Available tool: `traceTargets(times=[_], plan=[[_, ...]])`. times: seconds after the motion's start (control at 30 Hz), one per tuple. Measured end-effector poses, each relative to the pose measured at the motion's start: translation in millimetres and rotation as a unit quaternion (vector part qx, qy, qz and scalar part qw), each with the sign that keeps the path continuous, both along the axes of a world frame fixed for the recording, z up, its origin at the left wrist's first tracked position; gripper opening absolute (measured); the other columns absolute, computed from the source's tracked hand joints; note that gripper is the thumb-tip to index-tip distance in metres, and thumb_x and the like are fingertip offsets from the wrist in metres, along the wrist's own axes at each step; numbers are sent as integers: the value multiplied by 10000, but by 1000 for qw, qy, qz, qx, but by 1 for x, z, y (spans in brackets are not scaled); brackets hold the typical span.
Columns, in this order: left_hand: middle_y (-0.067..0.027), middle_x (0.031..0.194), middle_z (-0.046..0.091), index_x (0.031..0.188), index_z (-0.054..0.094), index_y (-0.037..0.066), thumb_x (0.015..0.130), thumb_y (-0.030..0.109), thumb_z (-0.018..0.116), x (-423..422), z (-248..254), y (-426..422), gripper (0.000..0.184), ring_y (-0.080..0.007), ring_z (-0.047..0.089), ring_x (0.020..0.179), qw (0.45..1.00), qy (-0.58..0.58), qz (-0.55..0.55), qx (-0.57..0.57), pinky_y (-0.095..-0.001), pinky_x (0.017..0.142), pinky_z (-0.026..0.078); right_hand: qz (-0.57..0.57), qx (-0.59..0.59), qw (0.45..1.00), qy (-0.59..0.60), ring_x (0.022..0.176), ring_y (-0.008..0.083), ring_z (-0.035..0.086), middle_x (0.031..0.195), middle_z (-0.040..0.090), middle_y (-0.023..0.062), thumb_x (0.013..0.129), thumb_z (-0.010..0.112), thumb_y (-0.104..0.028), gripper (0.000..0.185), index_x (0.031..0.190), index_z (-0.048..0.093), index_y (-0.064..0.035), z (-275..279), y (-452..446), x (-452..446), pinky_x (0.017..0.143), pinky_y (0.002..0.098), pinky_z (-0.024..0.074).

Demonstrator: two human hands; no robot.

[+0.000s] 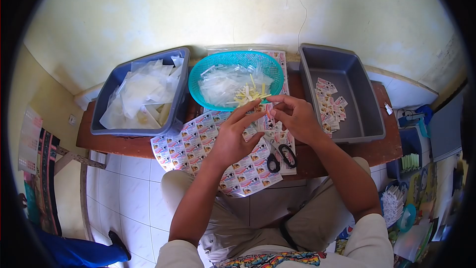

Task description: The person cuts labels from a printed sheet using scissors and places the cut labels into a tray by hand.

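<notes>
Both hands meet over the front edge of a turquoise basket (196, 92) that holds clear plastic pieces and yellow strips (248, 93). My left hand (238, 134) has its index finger and others stretched toward the right hand, its thumb apart. My right hand (296, 118) has thumb and index finger pinched together; a small pale and reddish thing shows at the fingertips, too small to name. Below the hands lie printed label sheets (191, 144) and black-handled scissors (287, 155), partly on the sheets.
A grey bin (171, 114) of translucent plastic bags stands at left. Another grey bin (357, 89) at right holds cut labels (327, 109). Both stand on a brown bench (119, 144). A person's foot (119, 244) shows at lower left; crates are at far right.
</notes>
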State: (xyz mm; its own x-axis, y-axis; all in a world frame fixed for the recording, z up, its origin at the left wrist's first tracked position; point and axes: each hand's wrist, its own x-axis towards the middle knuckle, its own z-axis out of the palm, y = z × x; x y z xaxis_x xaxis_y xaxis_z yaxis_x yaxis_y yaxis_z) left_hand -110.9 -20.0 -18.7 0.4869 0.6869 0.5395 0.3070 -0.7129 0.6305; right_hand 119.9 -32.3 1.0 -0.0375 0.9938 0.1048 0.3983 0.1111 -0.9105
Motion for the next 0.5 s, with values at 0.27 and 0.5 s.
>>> traceTargets(times=[0.27, 0.5], plan=[[-179, 1576, 578, 1370, 715, 79, 789, 27, 904, 5, -1, -1, 613, -372, 662, 1337, 999, -12, 32, -30, -464, 1087, 571, -8, -46, 991, 128, 859, 178, 803, 993, 800, 147, 998, 762, -89, 271, 1209, 724, 76, -1, 4, -3, 725, 313, 683], [-179, 1407, 700, 1366, 705, 54, 800, 46, 901, 9, -8, 4, 599, -368, 684, 1299, 997, -13, 77, 16, -457, 1071, 576, -5, -77, 979, 189, 905, 200, 809, 1037, 789, 149, 1006, 737, -61, 235, 1188, 695, 81, -4, 2, -11, 775, 328, 705]])
